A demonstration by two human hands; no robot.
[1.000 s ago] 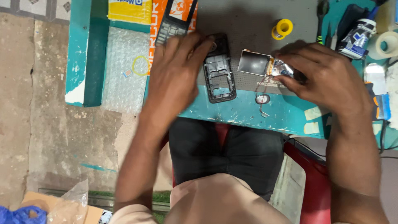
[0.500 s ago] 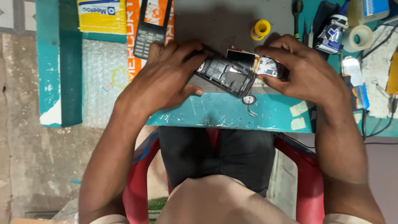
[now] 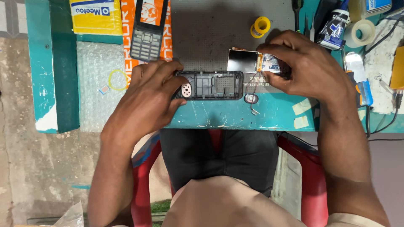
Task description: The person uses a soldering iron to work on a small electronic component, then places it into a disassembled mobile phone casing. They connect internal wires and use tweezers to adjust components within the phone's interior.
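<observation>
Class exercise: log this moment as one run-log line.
left hand: holds phone frame flat | right hand: grips circuit board, screen attached | surface: grey mat

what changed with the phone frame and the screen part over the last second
The left hand turned the black phone frame from upright to lying crosswise along the table edge, gripping its left end. The right hand kept its hold on the screen board, now clear of the frame. The keypad cover stayed put.
</observation>
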